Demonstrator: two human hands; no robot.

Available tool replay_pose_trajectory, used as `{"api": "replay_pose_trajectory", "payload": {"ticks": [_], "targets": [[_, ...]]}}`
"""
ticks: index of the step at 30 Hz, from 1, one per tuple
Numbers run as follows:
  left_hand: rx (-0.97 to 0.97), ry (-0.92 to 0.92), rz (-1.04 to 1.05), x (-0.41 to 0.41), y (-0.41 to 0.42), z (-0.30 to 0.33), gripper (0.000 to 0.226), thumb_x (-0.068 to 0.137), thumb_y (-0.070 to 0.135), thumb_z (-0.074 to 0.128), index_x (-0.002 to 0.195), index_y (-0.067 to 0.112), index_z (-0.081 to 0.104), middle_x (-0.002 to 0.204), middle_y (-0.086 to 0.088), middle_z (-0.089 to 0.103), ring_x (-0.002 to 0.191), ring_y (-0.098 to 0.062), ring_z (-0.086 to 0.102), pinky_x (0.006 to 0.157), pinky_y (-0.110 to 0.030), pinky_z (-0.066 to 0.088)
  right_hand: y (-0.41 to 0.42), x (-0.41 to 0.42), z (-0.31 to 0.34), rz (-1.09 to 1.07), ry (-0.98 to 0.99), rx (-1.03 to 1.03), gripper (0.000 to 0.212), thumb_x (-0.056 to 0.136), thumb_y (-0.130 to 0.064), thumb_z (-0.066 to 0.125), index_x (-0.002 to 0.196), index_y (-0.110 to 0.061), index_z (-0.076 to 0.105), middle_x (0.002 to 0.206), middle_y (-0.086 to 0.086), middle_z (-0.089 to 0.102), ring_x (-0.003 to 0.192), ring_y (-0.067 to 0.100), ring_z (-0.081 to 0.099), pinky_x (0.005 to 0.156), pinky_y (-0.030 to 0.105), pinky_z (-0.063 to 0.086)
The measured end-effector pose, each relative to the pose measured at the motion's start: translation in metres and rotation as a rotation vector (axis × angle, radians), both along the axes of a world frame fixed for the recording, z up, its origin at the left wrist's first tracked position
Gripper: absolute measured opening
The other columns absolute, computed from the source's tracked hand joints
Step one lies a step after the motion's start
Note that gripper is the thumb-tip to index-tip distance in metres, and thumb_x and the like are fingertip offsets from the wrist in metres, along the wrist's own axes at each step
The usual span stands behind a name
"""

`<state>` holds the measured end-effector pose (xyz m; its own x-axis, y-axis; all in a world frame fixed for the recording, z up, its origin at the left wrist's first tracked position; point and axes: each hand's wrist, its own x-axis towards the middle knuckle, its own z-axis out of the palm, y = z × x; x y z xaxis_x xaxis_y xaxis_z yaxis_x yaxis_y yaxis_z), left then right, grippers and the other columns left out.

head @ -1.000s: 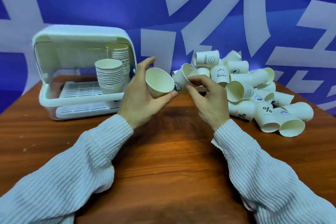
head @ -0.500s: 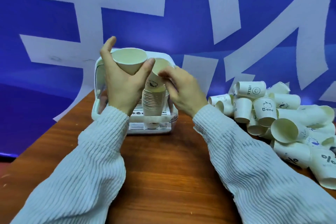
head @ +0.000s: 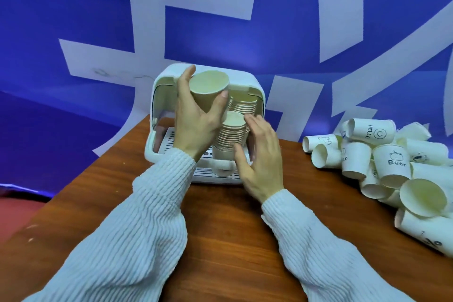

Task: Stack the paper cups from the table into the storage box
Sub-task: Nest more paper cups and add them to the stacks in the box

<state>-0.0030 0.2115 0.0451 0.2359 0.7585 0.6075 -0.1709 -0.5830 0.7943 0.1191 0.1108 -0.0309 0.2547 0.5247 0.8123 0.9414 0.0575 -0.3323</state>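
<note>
Storage box (head: 255,91) at table (head: 220,240) rear — two cup stacks (head: 230,137) inside; loose cup pile (head: 382,162) to its right.

This looks like a staged recording or display space, not a home: a large blue backdrop with big white graphic shapes (head: 220,39) fills the wall behind a plain reddish-brown wooden table (head: 235,233).
</note>
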Motion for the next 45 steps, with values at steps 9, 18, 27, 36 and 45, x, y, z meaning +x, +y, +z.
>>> {"api": "replay_pose_trajectory", "payload": {"ticks": [9,18,27,36,45], "targets": [[0.096,0.057,-0.014,0.018,0.006,-0.014,0.085,0.085,0.04,0.081,0.154,0.022,0.035,0.147,0.002,0.048,0.135,-0.011,0.048,0.112,-0.028,0.043,-0.008,-0.001,-0.028,0.007,0.299,-0.056,0.058,0.098,-0.034,0.057,0.152,-0.034,0.035,0.147,-0.01,0.049,0.134,0.011,0.046,0.102,0.052,0.051],[0.353,0.653,0.144,0.019,0.012,-0.033,0.074,0.095,0.068,0.024,0.142,0.021,0.057,0.137,-0.001,0.05,0.127,-0.024,0.047,0.107,-0.048,0.039,-0.01,-0.002,-0.028,0.01,0.333,-0.045,0.054,0.098,-0.034,0.056,0.15,-0.029,0.041,0.138,-0.01,0.056,0.127,0.009,0.05,0.104,0.048,0.048],[0.473,0.616,0.282,0.026,0.009,-0.039,0.062,0.097,0.061,0.037,0.143,0.024,0.057,0.155,-0.003,0.046,0.149,-0.026,0.029,0.122,-0.055,0.018,-0.029,0.002,-0.021,-0.055,0.469,-0.012,0.049,0.098,-0.035,0.054,0.146,-0.031,0.046,0.131,-0.013,0.058,0.125,0.003,0.05,0.109,0.037,0.046],[0.644,0.327,-0.022,0.055,-0.062,-0.054,0.041,0.095,0.039,0.058,0.126,0.014,0.065,0.129,-0.003,0.061,0.131,-0.026,0.05,0.11,-0.048,0.039,-0.074,0.036,-0.022,-0.144,0.451,-0.003,0.048,0.096,-0.023,0.062,0.142,-0.028,0.05,0.129,-0.011,0.059,0.126,0.009,0.052,0.11,0.041,0.045],[0.339,0.383,-0.4,0.123,-0.16,-0.078,0.05,0.093,0.049,0.05,0.133,0.021,0.058,0.132,0.004,0.055,0.126,-0.018,0.049,0.109,-0.042,0.041,-0.174,0.129,-0.005,-0.869,0.007,0.121,0.04,0.083,-0.023,0.061,0.122,-0.02,0.069,0.132,0.005,0.062,0.139,0.033,0.045,0.116,0.053,0.033]]}}
